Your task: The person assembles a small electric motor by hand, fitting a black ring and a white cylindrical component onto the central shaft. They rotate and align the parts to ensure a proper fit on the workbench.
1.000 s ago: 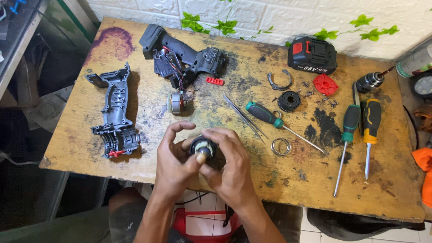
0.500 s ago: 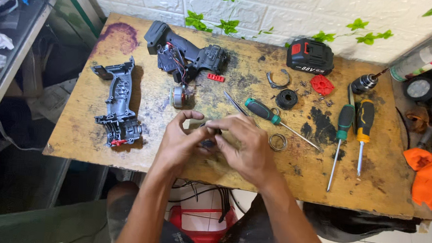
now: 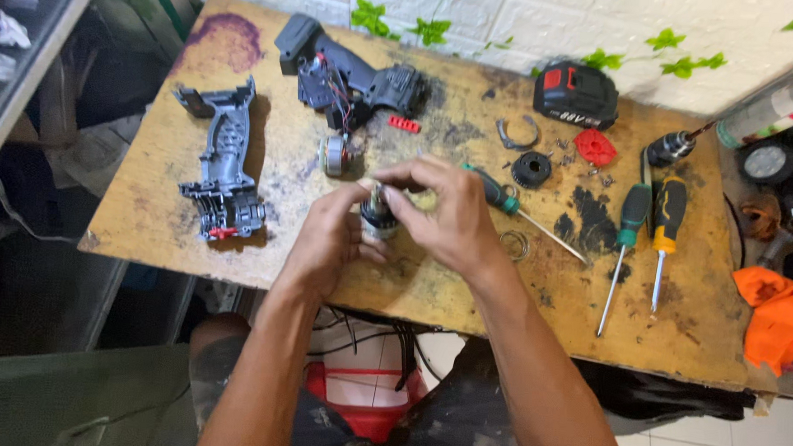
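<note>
At the centre of the frame both hands meet over the worn wooden table (image 3: pixel 188 239). The left hand (image 3: pixel 328 237) cups a small dark cylindrical motor part (image 3: pixel 379 218) from below, and the right hand (image 3: pixel 447 212) closes its fingertips over the top. Bare board lies between the hands and the near edge. A grey tool shell half (image 3: pixel 223 173) sits at left, screwdrivers (image 3: pixel 636 222) well to the right.

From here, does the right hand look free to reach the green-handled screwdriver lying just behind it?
Probably not yet: the right hand and left hand both grip the small dark cylindrical part. The green-handled screwdriver lies on the worn wooden table just beyond the knuckles, with nothing between.
</note>
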